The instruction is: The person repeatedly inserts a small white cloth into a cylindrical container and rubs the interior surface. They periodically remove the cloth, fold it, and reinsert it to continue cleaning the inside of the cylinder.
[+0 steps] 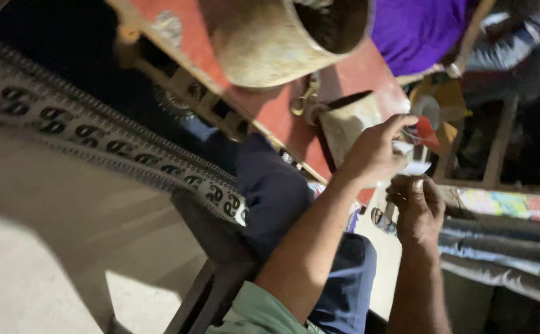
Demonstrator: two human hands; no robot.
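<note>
Both hands are raised in front of the person, close together over the edge of a red desk (pixel 270 105). The left hand (pixel 374 151) has its grip pinched narrow, thumb and fingers closed on a small white-and-red packet (pixel 419 137), which it holds up just above the other hand. The right hand (pixel 417 209) sits right below it, fingers curled inward; something pale shows at its fingertips, but I cannot tell whether its grip actually holds that or is only loosely closed.

On the red desk, well above the hands, stands a big, worn, tan bucket (pixel 270 43) with a dark inside. Between the bucket and the left hand lie a brass clip (pixel 304 99) and a pale lump. A purple cloth (pixel 415 28) lies at the far end of the desk.

The person's dark blue trousers (pixel 276 192) fill the space under the forearms, and a green sleeve (pixel 251 312) shows at the bottom. A patterned black-and-white band (pixel 96 139) runs diagonally across the left, and folded grey cloth (pixel 505 247) lies to the right.
</note>
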